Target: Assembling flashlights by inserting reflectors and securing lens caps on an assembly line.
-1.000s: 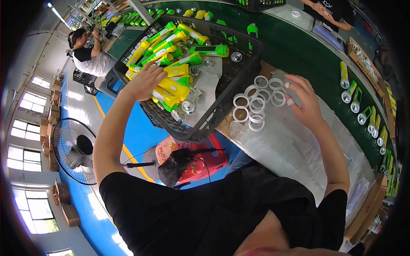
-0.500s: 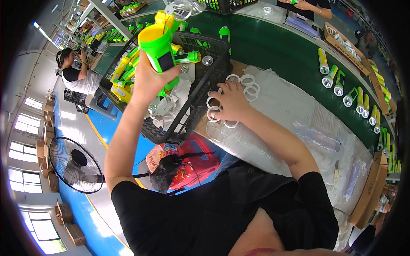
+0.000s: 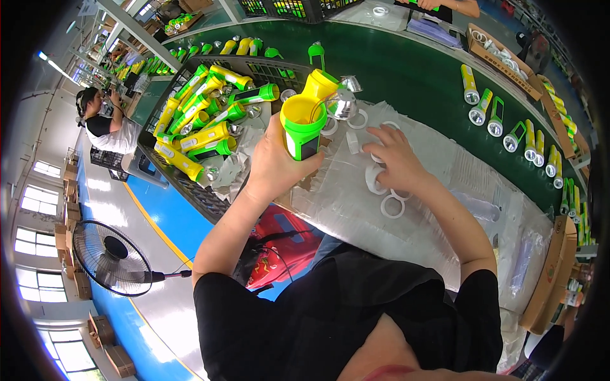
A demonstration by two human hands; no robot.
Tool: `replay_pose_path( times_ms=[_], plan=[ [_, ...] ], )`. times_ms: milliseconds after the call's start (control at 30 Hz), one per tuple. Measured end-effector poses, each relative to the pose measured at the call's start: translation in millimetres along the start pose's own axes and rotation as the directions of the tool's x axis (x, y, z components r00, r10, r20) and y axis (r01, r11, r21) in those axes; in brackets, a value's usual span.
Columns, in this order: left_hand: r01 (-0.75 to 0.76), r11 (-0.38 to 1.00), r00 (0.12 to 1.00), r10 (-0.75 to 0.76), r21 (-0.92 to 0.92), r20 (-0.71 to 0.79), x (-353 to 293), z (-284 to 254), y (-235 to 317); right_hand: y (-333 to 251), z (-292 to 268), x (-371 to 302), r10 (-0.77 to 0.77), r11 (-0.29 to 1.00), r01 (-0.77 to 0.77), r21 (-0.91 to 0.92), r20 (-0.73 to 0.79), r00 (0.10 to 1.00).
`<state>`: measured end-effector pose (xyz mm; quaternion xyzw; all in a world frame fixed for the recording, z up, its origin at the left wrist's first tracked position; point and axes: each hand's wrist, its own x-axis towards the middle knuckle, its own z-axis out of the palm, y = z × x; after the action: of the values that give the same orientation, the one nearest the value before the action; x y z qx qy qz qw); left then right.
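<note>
My left hand [image 3: 274, 164] is closed around two green-and-yellow flashlight bodies, raised just right of the crate. The nearer flashlight body [image 3: 304, 134] has its wide yellow mouth facing up, with a wire inside. Behind it is a second flashlight body [image 3: 320, 84]. Clear, shiny reflector heads [image 3: 344, 106] hang loose at their right. Over the covered worktop, my right hand [image 3: 400, 160] has its fingers spread and curved among several white rings [image 3: 393, 216]. Some rings lie partly under its fingers; whether it pinches one is not clear.
A black plastic crate [image 3: 184, 192] at left holds several flashlights and torn paper. More flashlights [image 3: 494, 120] stand along the green bench [image 3: 406, 76]. A box of white rings [image 3: 499, 54] sits at far right. A standing fan [image 3: 114, 247] is at left; another person [image 3: 108, 124] works beyond.
My left hand has moved right and down from above the crate with the flashlight bodies. My right hand has shifted right, and the rings are spread differently.
</note>
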<state>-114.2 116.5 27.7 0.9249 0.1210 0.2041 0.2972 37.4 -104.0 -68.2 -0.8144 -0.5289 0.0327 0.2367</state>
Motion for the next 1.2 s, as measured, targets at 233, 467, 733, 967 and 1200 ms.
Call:
replay_pose_path(
  times_ms=[233,467,733,967,1200],
  plan=[
    [0.059,0.998,0.998,-0.058,-0.016,0.033,-2.9,34.1,-4.3,-10.2,32.6,71.8,0.009,0.993,-0.003,-0.115,0.048,0.999],
    [0.158,0.976,0.984,-0.168,0.152,0.055,-11.0,71.6,-40.0,3.3,22.9,21.0,-0.127,0.981,0.140,-0.133,0.099,0.987],
    [0.072,0.939,0.992,-0.102,0.336,0.073,2.8,96.2,-58.0,6.9,-6.2,-26.6,-0.208,0.974,0.212,-0.077,0.054,0.977],
    [-0.265,0.954,0.947,0.284,0.139,-0.147,-19.0,57.7,-30.1,-4.2,-32.8,-52.6,-0.032,0.995,0.023,-0.099,-0.092,0.995],
    [-0.031,0.758,0.995,0.086,0.652,-0.052,25.1,-119.3,-115.8,-6.6,-59.4,-69.1,0.165,0.978,-0.196,-0.075,-0.301,0.939]
  ],
)
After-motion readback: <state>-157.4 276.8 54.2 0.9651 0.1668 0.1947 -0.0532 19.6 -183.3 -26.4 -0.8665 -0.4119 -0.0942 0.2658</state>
